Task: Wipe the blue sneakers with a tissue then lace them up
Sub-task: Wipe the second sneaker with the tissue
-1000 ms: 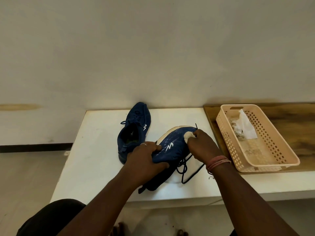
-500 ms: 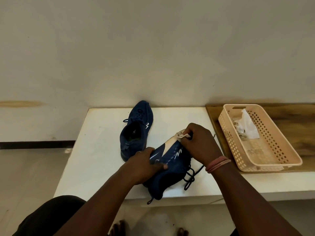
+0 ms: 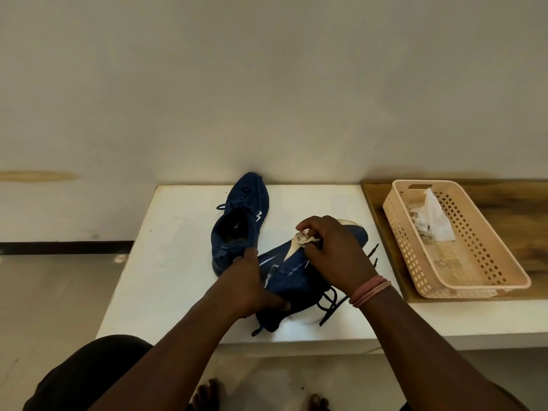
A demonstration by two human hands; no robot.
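Two blue sneakers lie on the white table (image 3: pixel 172 262). The far sneaker (image 3: pixel 241 215) stands upright with its opening up. The near sneaker (image 3: pixel 296 277) is tipped on its side, its pale sole edge showing. My left hand (image 3: pixel 252 286) grips its heel end. My right hand (image 3: pixel 332 253) pinches a crumpled, soiled tissue (image 3: pixel 304 237) against the sole edge near the middle of the shoe. A dark loose lace (image 3: pixel 335 304) trails from under my right wrist.
A peach plastic basket (image 3: pixel 489 280) sits on a wooden board (image 3: pixel 522 209) at the right, holding a white tissue (image 3: pixel 436 215) and some used scraps. A wall runs right behind the table. My bare feet show below the table's front edge.
The near sneaker has been tipped further onto its side, showing more of its sole edge. My right hand with the tissue slid from the toe back along the sole edge.
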